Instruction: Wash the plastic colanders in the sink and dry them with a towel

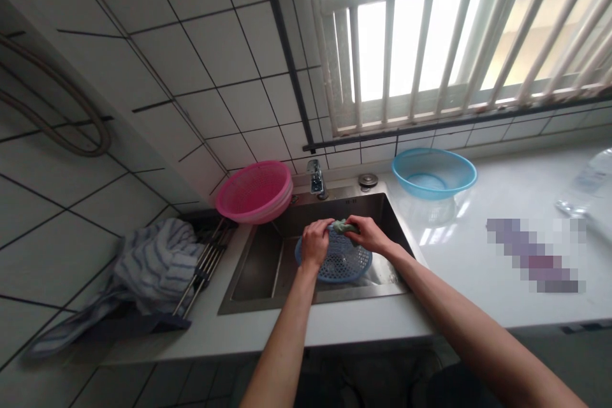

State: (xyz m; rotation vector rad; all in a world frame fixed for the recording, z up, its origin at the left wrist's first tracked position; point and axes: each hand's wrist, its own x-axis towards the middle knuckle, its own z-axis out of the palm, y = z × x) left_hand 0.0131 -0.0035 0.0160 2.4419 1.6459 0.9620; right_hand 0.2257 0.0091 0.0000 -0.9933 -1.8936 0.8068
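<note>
A blue plastic colander [342, 266] with a mesh of holes is in the steel sink [255, 268]. My left hand [316, 243] is closed over its left upper rim. In my right hand [369, 233] is a bunched green cloth [343, 226], pinched between the fingers and pressed at the colander's far rim, close to the left fingertips. My hands cover part of that rim.
A chrome faucet [315, 180] stands behind the sink, a drain strainer [368, 180] to its right. Pink basins [255, 191] sit at the sink's back left corner, a light-blue basin [434, 175] on the right counter. A striped towel [155, 261] lies left; a clear bottle [590, 182] lies right.
</note>
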